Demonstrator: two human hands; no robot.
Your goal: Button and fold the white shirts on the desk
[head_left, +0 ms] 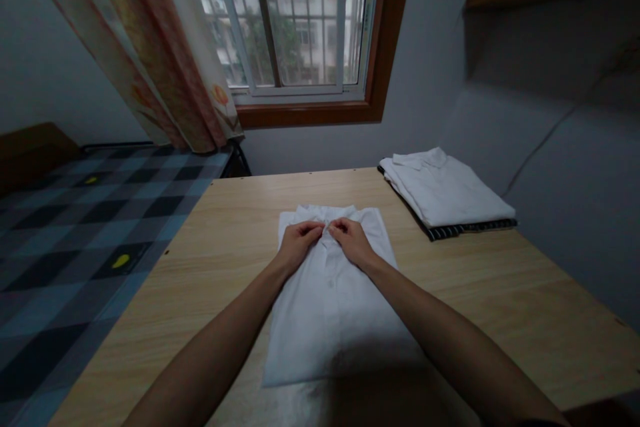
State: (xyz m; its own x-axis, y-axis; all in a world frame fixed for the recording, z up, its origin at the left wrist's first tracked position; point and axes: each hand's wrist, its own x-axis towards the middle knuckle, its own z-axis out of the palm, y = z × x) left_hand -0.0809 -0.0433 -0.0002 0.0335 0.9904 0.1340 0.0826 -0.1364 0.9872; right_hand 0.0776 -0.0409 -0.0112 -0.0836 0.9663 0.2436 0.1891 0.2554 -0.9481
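A white collared shirt (330, 307) lies flat and folded narrow on a light wooden table (500, 293), collar at the far end. My left hand (298, 243) and my right hand (353, 239) meet at the collar. Both have fingers curled in a pinch on the fabric just below the collar, at the top of the button placket. The fingertips almost touch each other.
A stack of folded clothes (445, 193), white on top with a dark striped piece beneath, rests at the table's far right. A bed with a blue checked cover (75, 240) stands to the left. A window (300, 20) and patterned curtain (165, 53) are behind. Grey walls close the right side.
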